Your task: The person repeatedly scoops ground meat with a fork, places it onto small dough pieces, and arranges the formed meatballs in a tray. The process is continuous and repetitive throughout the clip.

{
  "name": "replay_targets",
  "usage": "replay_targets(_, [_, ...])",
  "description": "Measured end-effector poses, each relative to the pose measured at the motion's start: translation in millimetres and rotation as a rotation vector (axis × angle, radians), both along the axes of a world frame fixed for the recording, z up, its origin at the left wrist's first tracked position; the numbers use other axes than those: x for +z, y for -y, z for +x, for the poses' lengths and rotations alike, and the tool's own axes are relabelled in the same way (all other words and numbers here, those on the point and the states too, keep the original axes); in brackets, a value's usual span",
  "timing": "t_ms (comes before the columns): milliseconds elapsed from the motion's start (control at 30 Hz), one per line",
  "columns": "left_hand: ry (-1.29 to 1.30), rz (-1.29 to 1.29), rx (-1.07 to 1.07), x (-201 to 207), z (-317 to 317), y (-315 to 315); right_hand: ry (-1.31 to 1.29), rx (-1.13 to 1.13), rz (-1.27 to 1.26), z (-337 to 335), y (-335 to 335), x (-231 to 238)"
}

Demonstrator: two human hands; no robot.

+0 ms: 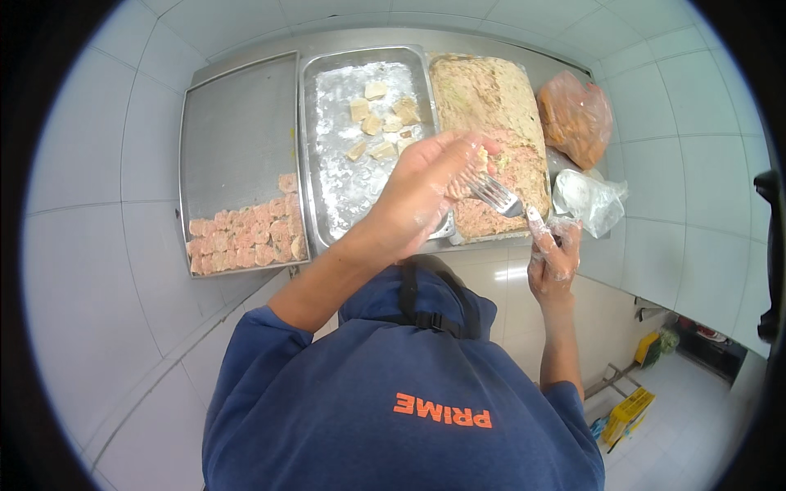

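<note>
Over the boundary between the floured tray and the minced filling, my left hand [422,184] is closed around a small pale piece [481,158], mostly hidden by the fingers. Pinkish paste shows beside it. My right hand [555,258], white with flour, grips a metal fork [495,196] whose tines reach up to the left fingers. Under the fork lies a large slab of pinkish-beige minced filling [491,98]. Left of it, a steel tray [308,147] dusted with white flour holds several pale, flat cut pieces [371,124].
At the far left, a shallow metal tray [237,131] carries rows of flat pink filled pieces [246,237] along its near end. Right of the filling sit an orange-brown bagged lump [573,119] and a clear plastic bag [594,200] with something white. Tiled walls [688,155] flank the counter.
</note>
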State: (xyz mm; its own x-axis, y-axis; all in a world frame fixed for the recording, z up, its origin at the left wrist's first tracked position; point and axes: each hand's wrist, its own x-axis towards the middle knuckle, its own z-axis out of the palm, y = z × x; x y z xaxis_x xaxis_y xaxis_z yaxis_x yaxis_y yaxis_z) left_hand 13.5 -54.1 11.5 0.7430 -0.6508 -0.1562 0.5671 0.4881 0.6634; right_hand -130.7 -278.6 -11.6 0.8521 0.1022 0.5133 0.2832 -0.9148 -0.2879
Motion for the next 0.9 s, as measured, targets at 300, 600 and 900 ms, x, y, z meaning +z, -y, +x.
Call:
replay_targets(300, [0.222,0.126,-0.225,-3.0,17.7,-12.5,0.001,0.076,-0.093,9.7,21.7,13.5])
replay_targets(600, [0.486,0.407,-0.387,-0.4,30.9,-18.7,-0.075,0.172,-0.105,22.3,22.7,24.5])
replay_targets(900, [0.540,0.591,-0.512,4.3,37.8,-27.7,-0.132,0.255,-0.110,36.3,20.7,35.8])
